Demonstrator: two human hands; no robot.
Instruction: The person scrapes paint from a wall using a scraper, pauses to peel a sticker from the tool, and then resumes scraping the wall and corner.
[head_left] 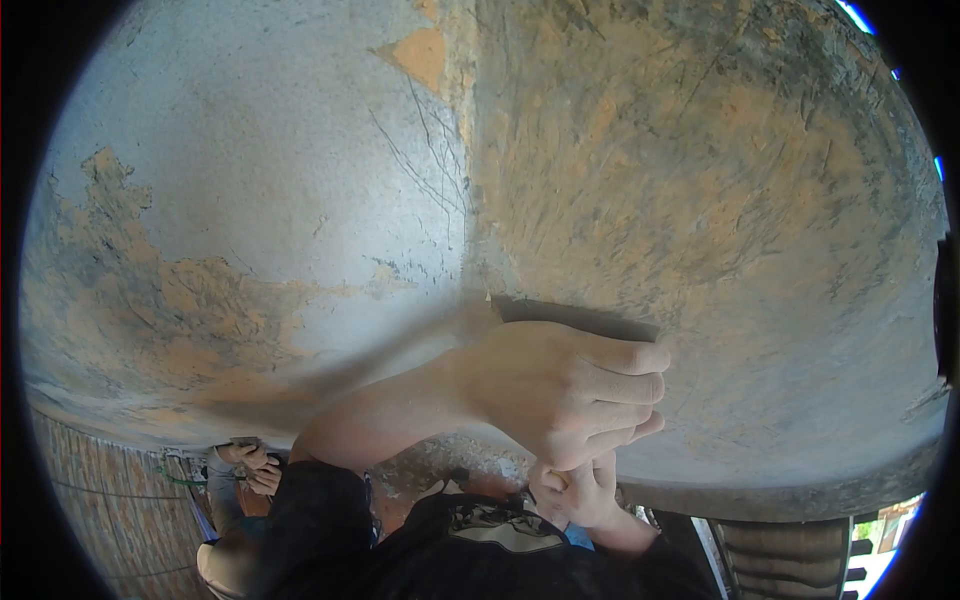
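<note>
My left hand (575,395) reaches across from the left with its back up and its fingers curled. It is closed on a flat, dark-edged tool (580,317) at the wall (700,200), just right of the corner line. Most of the tool is hidden under the hand. Below it, close to my chest, my right hand (580,492) has its fingers bent and pressed together. What it holds, if anything, is too small to tell. The wall surface is patchy grey and tan.
Pale wall (270,150) with cracks and peeled patches fills the left. At the lower left a co-worker's hands (257,468) hold a small dark object near the wall's bottom edge. Brickwork (110,500) lies beyond. A dark slatted structure (785,560) stands at the lower right.
</note>
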